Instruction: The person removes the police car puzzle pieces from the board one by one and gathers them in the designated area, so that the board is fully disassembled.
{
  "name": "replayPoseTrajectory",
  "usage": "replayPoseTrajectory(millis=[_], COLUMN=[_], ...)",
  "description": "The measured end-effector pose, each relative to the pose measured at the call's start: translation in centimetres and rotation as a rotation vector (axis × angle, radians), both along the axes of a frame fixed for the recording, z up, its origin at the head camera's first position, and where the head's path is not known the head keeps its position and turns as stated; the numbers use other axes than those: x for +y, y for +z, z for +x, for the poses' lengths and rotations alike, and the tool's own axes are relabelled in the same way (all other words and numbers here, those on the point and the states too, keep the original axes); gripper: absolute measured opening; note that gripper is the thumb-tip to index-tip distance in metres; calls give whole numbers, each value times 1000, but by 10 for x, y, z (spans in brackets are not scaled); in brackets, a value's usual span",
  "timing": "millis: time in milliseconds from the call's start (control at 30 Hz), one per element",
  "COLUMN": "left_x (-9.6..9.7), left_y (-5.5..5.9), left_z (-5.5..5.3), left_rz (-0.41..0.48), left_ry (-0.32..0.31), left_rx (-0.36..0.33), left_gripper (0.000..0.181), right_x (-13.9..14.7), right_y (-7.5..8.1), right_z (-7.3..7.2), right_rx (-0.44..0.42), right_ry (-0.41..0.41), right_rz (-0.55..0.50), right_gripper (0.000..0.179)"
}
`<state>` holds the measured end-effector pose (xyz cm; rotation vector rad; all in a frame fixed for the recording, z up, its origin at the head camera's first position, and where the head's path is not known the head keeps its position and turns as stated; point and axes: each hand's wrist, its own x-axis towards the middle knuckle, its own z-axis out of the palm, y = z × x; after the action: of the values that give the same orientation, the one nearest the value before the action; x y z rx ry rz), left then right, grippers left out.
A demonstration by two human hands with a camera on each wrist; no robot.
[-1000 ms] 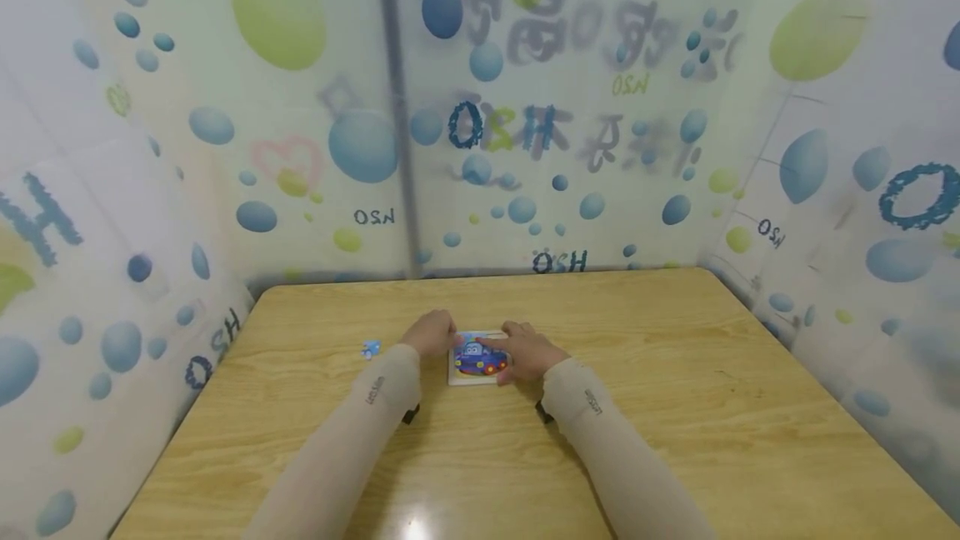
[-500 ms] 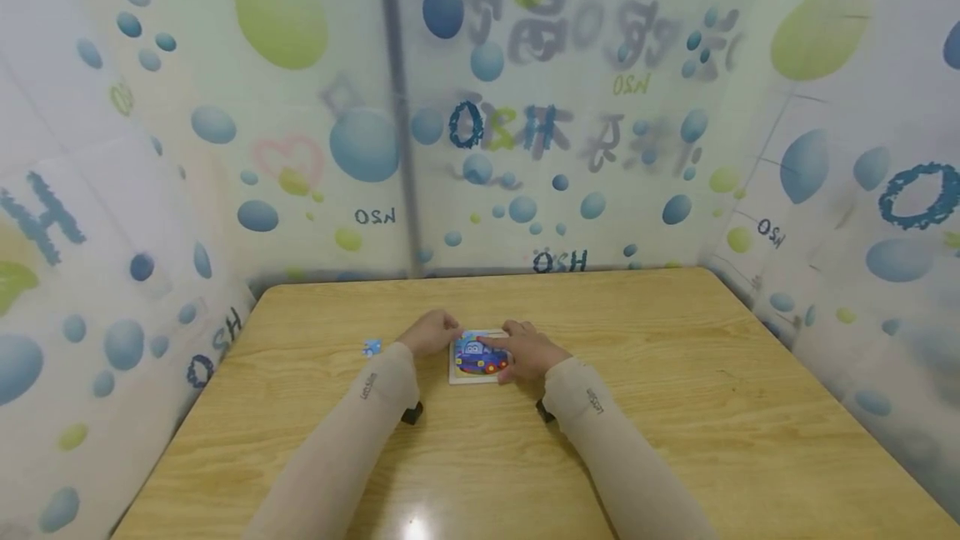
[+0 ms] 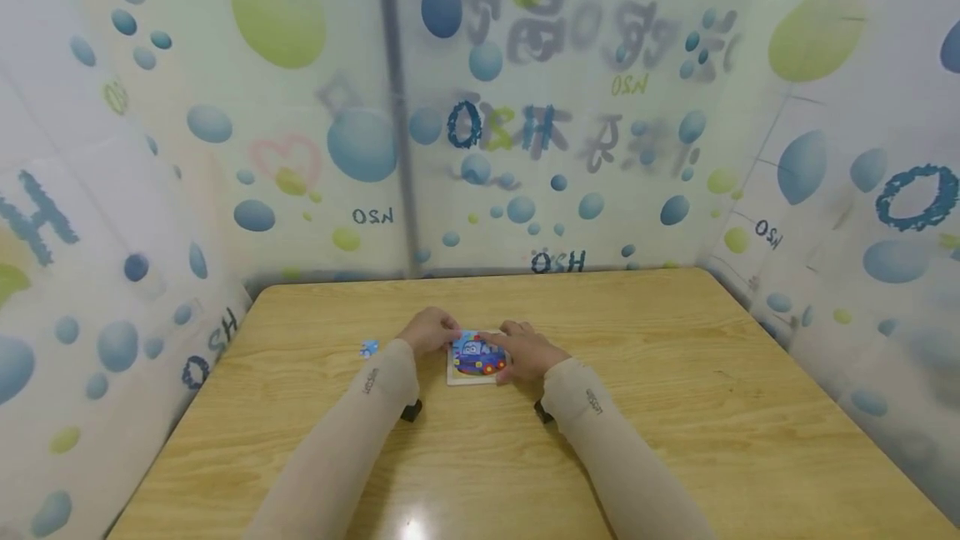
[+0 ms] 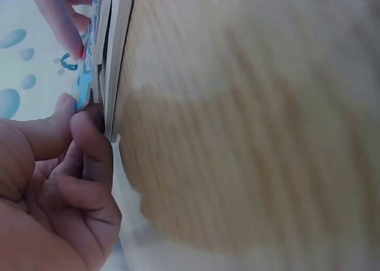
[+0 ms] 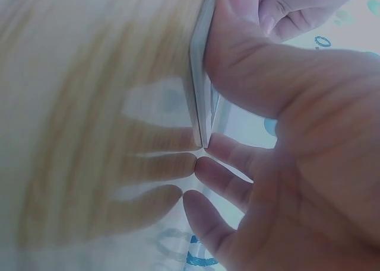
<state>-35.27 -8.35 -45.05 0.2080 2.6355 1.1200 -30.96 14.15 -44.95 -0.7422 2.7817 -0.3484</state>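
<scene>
Bubble-printed walls (image 3: 300,123), wooden desk (image 3: 645,415): my left grip (image 3: 427,333) pinches a blue piece (image 4: 85,88), my right grip (image 3: 531,352) spreads over the car-puzzle tray (image 3: 471,382)

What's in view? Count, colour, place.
Table: 1, light wood, foreground.
Car puzzle: 1, mostly blue, pale border, near the table's middle.
Pinched piece: 1, light blue, at the puzzle's far left corner.
Loose piece: 1, light blue, on the table, left of the puzzle.
Walls: 3, pale with blue and green spots, behind and beside the table.
Upright bar: 1, grey, far wall.
Blocks: 2, black, one at each wrist.
Sleeves: 2, beige, both arms.
Left hand: 1, pinching the piece.
Right hand: 1, on the puzzle's right side.
</scene>
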Motion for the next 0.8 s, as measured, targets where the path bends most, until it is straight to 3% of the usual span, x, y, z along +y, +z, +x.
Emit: replayPoseTrajectory(millis=[367, 800], left_x=[4, 5], left_y=[5, 3], left_z=[-1, 0], left_rz=[-17, -10], left_ry=[24, 11], left_rx=[-45, -21], left_gripper=[19, 17], right_x=[-1, -3], right_y=[-1, -3], right_z=[-1, -2], right_rx=[-26, -1], right_ry=[-38, -29], right_rz=[2, 52], right_gripper=[77, 73])
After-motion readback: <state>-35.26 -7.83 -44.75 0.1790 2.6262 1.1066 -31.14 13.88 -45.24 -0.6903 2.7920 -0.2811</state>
